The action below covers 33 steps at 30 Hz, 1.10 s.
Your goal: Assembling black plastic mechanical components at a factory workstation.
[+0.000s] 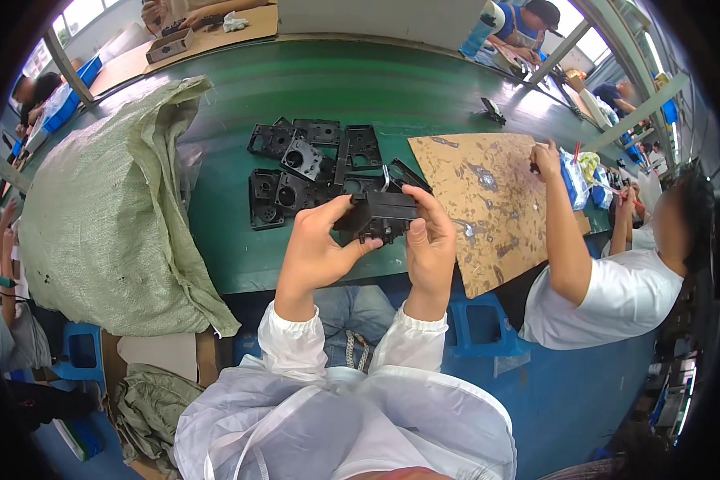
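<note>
A black plastic housing (386, 210), boxy with small prongs along its lower edge, is held between my two hands above the table's near edge. My left hand (316, 248) grips its left side, thumb underneath. On the right side, my right hand (432, 248) has its fingers over the top edge and its thumb against the near face. Just beyond, several black plastic frames (306, 160) with round holes and cutouts lie heaped on the green table (240, 264). A thin bright metal piece (386, 178) sticks up behind the held housing.
A big pale green woven sack (112, 216) stands at the left. To the right lies a stained cardboard sheet (488, 208), with a co-worker's arm (568, 240) reaching over it. A small black part (494, 110) rests farther back. A blue stool (484, 328) stands below the table.
</note>
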Each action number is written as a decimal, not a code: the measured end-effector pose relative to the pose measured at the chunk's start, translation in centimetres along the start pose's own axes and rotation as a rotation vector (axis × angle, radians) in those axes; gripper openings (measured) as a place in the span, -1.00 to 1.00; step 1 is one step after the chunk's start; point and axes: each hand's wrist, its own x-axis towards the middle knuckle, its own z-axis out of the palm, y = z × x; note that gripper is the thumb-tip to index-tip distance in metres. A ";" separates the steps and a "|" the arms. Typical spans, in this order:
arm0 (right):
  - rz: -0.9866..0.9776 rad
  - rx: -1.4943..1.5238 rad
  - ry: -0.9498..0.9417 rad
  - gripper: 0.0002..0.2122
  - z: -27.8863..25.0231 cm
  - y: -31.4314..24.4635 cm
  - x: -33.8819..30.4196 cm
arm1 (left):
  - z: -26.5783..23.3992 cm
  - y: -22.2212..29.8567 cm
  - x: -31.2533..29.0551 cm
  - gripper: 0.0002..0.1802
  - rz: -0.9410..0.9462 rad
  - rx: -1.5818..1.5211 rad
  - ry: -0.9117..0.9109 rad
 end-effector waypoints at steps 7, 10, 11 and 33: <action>0.251 -0.157 -0.069 -0.71 0.3 -0.1 8.6 | -1.6 -0.9 0.2 -0.42 -0.091 0.256 0.172; 0.260 -0.332 -0.032 -0.69 0.5 2.2 17.3 | -2.8 -1.4 0.5 -0.41 0.025 0.502 0.356; 0.310 -0.377 -0.024 -0.68 0.1 3.8 20.3 | -3.2 -1.4 0.4 -0.43 -0.011 0.639 0.362; 0.214 -1.290 -0.645 -0.53 -2.5 8.5 23.9 | -6.3 -2.8 0.4 -0.88 -0.112 0.465 0.668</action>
